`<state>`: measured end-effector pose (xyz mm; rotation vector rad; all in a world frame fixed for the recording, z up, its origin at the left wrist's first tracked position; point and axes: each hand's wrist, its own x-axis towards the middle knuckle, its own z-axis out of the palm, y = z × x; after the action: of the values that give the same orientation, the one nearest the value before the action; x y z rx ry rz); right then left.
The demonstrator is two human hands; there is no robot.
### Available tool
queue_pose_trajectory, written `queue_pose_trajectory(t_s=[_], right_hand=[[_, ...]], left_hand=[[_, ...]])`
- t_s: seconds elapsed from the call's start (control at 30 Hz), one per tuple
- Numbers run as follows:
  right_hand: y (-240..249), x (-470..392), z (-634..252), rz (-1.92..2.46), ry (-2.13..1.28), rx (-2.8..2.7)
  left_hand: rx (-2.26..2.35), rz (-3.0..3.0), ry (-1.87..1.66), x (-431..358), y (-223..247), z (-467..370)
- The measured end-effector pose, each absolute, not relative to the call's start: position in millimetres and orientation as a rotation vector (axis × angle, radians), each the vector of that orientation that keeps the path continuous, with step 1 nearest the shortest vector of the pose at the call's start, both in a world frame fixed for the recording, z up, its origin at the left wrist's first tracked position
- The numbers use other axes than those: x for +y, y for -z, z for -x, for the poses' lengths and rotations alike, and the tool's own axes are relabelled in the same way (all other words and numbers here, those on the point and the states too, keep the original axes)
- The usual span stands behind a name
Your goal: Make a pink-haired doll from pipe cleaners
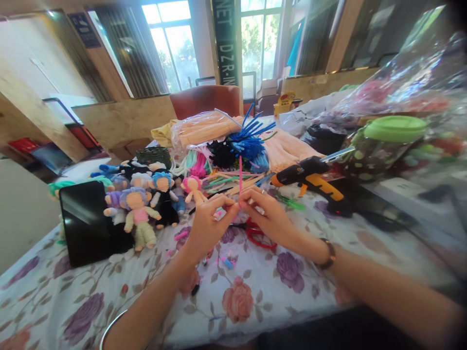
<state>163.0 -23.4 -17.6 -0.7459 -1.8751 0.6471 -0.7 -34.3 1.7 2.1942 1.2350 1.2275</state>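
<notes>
Over the middle of the table, my left hand (212, 219) and my right hand (265, 210) meet fingertip to fingertip. Both are closed in a pinch on a thin pink pipe cleaner (240, 176), whose free length stands upright above the fingers. Its lower end is hidden between my fingertips. Just behind my left hand is a small doll with pink hair (192, 184); whether that hand touches it, I cannot tell. Red-handled scissors (260, 235) lie under my right hand. Small pink and blue scraps (228, 262) are scattered on the cloth below.
Finished-looking fuzzy dolls (138, 218) stand at left beside a black tablet (85, 223). Bundles of blue pipe cleaners (250, 138) and peach ones (288, 148) lie behind. A glue gun (310, 177) and a green-lidded jar (394, 129) are at right, on the flowered tablecloth (146, 296).
</notes>
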Motion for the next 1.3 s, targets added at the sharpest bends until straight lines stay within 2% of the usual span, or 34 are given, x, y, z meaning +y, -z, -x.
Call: queue_pose_trajectory(t_s=[0.13, 0.43, 0.7, 1.0, 1.3], right_hand=[[19.4, -21.3, -162.1, 0.735, -0.645, -1.873], [21.1, -18.2, -161.8, 0.628, -0.918, -1.746], [17.0, -17.9, -161.6, 0.744, -1.017, -1.638], [16.6, -19.9, -161.1, 0.762, -1.119, -1.64], [19.8, -15.4, -162.0, 0.746, -1.022, -1.587]], left_hand=[[1.241, -2.158, -1.177, -35.4, -2.5, 1.2], [1.02, -2.007, -1.2, -28.8, 2.7, 2.4], [1.126, -1.737, -1.271, -28.9, -2.1, -1.0], [1.122, -1.726, -1.284, -28.6, -2.5, 2.1], [1.126, -1.73, -1.199, -28.3, -0.9, 2.5]])
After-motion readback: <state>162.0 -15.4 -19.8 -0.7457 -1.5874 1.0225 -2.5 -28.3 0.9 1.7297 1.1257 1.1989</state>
